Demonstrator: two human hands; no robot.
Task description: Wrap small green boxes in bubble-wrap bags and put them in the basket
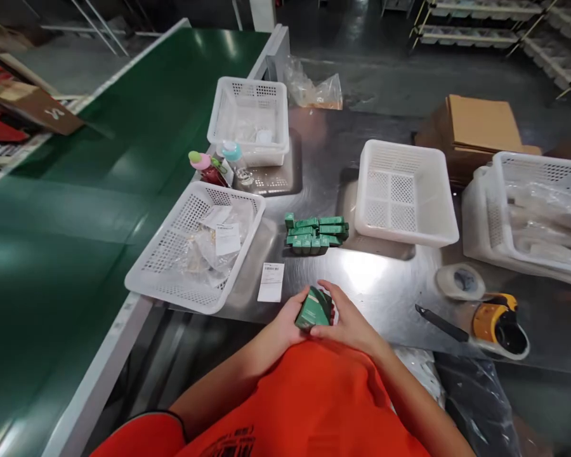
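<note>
Close to my body, at the near edge of the metal table (328, 158), I hold a small green box (315, 308) between both hands. My left hand (288, 319) is closed around its left side. On the other side, my right hand (346, 319) grips it, with the thumb near its lower corner. Just beyond my hands, a cluster of several small green boxes (309, 233) lies on the table. A white printed label slip (271, 282) lies flat to the left of my hands.
A white basket (145, 277) with bagged items stands at left; another basket (285, 143) and two bottles (235, 158) are behind it. A white bin (406, 235) stands right, near a tape dispenser (488, 320), tape roll (450, 282) and black cutter (440, 322). A green conveyor (137, 127) runs along the left.
</note>
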